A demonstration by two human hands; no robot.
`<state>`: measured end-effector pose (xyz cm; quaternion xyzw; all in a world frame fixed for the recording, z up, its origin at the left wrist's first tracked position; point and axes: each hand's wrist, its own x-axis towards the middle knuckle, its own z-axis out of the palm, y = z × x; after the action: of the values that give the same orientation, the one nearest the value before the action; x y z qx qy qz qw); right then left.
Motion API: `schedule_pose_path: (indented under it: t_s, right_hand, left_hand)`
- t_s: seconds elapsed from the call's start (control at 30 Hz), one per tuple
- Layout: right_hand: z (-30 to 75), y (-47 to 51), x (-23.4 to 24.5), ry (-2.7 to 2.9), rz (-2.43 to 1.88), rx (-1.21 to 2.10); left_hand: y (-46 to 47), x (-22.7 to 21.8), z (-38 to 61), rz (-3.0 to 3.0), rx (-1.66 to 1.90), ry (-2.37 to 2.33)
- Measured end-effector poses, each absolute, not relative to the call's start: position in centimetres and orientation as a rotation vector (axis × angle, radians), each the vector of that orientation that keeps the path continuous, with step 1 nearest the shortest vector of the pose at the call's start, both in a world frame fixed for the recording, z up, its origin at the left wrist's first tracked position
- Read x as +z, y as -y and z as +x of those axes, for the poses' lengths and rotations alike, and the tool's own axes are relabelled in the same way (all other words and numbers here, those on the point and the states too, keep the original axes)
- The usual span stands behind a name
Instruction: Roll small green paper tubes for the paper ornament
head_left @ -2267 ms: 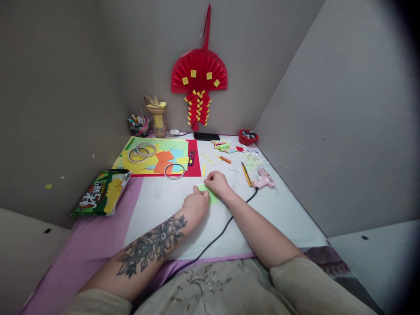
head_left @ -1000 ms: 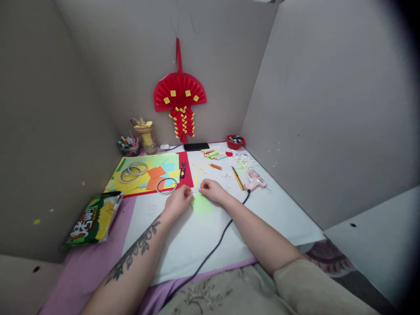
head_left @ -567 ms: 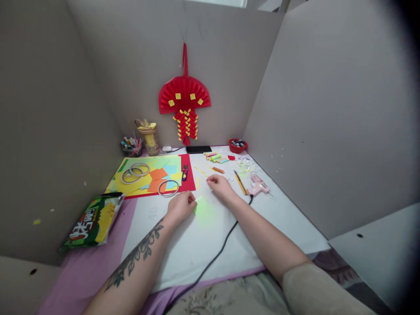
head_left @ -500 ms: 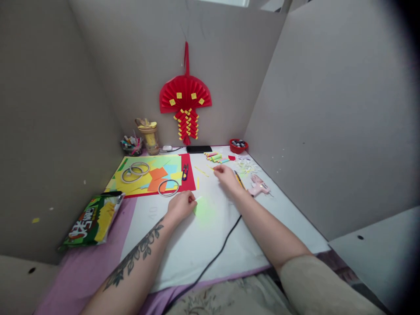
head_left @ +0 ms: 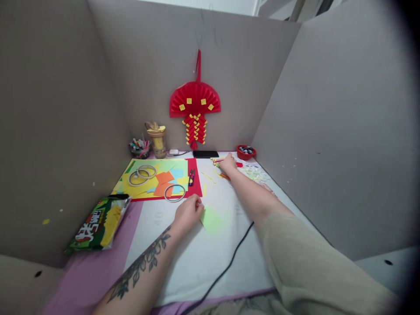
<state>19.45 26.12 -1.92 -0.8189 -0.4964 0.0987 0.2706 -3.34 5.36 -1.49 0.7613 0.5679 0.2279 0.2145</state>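
My left hand (head_left: 190, 212) rests low over the table with its fingers pinched together, beside a pale green square of paper (head_left: 211, 221). What the pinch holds is too small to make out. Farther off, my right hand (head_left: 228, 164) is stretched out over a small pile of rolled paper tubes (head_left: 215, 161), green, yellow and pink. It covers most of the pile, and its fingertips are partly hidden. A few thin yellow paper strips (head_left: 209, 177) lie between the two hands.
Coloured paper sheets (head_left: 127, 189), tape rolls (head_left: 175, 193) and thread snips (head_left: 191, 177) lie left. A red bowl (head_left: 246, 152), paper scraps (head_left: 256, 173) and a partly covered pink glue gun (head_left: 268, 189) are right. A black cable (head_left: 234, 256) crosses the front. A red fan ornament (head_left: 195, 103) hangs behind.
My right hand has moved away from me, from the yellow strips to the rolled tubes. My left hand stays pinched near the green paper; the white sliver at its fingertips no longer shows.
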Motion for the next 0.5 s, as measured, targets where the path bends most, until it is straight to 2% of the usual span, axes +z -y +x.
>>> schedule_pose_path:
  t_s: [0.13, 0.5]
  right_hand:
    - [20.8, -25.2, -2.5, 1.398, -2.088, 0.220]
    - [21.1, -26.3, -3.4, 1.306, -1.879, 0.478]
  left_hand:
    - [-5.4, -1.4, -3.0, 2.075, 0.702, -1.548]
    - [-5.3, -1.7, -2.9, 2.074, 0.766, -1.456]
